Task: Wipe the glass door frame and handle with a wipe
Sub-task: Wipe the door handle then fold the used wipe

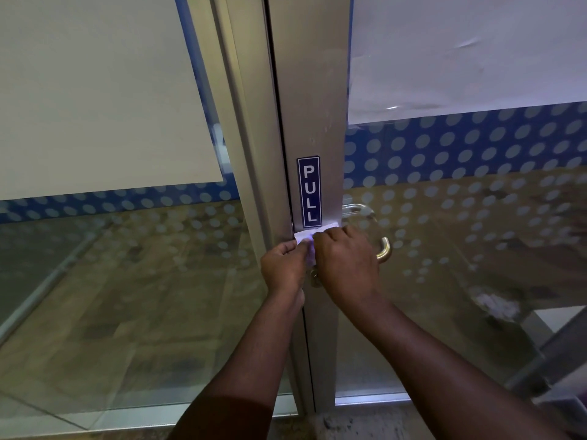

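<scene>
Here, seen from a head-worn camera looking down, two bare hands meet at a metal door frame [313, 106] that runs upright through the middle of the view, with glass on both sides. A blue sticker [309, 192] reading PULL is fixed to the frame. Just below it, a white wipe [313, 234] lies pressed flat against the metal.

The left hand [284, 268] is curled closed, pinching the wipe's left edge near the gap between door and fixed panel. The right hand [346, 263] is also curled over the wipe, knuckles up, gripping its right part and covering most of it.

The handle [370, 223], a curved metal lever, sticks out from the frame just right of and above the right hand, its brass-toned tip showing past the knuckles. It is touching or almost touching that hand; which one is unclear.

The frame's long axis is vertical, so wiping strokes would likely travel up or down along it. The right hand is the nearer one to the handle, and looks better placed to carry the wipe onto it.
</scene>
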